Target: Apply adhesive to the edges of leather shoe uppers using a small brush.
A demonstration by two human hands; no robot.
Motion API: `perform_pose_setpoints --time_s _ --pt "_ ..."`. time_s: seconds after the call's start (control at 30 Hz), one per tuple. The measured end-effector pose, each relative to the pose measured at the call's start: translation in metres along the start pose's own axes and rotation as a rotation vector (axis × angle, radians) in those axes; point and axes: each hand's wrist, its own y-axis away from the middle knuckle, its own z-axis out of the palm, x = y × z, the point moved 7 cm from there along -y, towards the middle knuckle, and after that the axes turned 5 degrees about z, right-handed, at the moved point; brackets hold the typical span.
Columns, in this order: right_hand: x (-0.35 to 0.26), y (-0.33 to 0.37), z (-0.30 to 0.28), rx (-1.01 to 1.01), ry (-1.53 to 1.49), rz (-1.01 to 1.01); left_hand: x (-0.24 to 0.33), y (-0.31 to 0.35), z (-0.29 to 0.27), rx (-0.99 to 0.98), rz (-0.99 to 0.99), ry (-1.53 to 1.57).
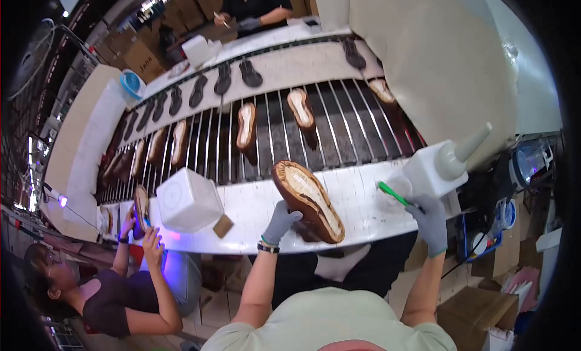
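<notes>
We find the brown shoe upper (308, 203) over the near side of the desk, tilted, its pale underside turned up; whether it touches the surface we cannot tell. The left grip (281, 223), grey-gloved, is clamped on its near-left side. The right grip (428, 223), likewise gloved, is closed on a green brush-like tool (392, 193), its tip pointing left and away from the hand. We note dark printed lettering on a brown carton (142, 60) in the left background. The white desk (369, 203) shows small marks and borders a rack of metal bars (272, 130), on which further brown uppers (246, 127) stand, pale side up. Beyond it, dark shoe pieces (250, 74) lie in a row on a pale strip. The room holds stacked cartons and, on the floor at right, an open carton (472, 305). Among containers we record a white bottle (433, 169) with a long nozzle just beside the green tool, and a white square container (189, 200) near a small brown block (223, 226); we cannot tell their contents. A blue-rimmed tub (131, 85) stands at far left. A seated co-worker (121, 296) at left handles another upper (141, 200); a second person (257, 6) works across the rack.
</notes>
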Motion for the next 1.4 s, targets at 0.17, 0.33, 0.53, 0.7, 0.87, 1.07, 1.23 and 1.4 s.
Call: perform_pose_setpoints --time_s 0.17,0.33,0.53,0.7,0.87,1.07,1.23,1.4 --pt "0.075 0.003 -0.054 0.191 0.360 0.140 -0.030 -0.011 0.030 0.179 -0.260 -0.407" --pt "0.071 -0.009 -0.025 0.208 0.438 0.013 -0.016 -0.008 0.019 0.349 -0.116 -0.054" --pt "0.068 -0.013 -0.002 0.131 0.676 0.130 -0.013 0.038 -0.033 0.631 -0.049 -0.208" --pt "0.034 0.018 -0.023 0.444 0.388 -0.107 -0.044 0.084 -0.040 0.736 0.098 -0.616" --pt "-0.016 0.087 0.001 0.574 0.092 -0.508 -0.011 0.092 -0.028 0.822 0.265 -0.871" --pt "0.129 0.133 0.165 -0.123 0.444 -0.829 -0.019 0.087 -0.023 0.802 0.281 -0.936" --pt "0.221 0.131 0.273 -0.608 0.497 -0.346 -0.014 0.087 -0.020 0.737 0.294 -0.920" --pt "0.240 0.121 0.298 -0.504 0.226 -0.239 -0.012 0.096 -0.022 0.795 0.323 -0.867"
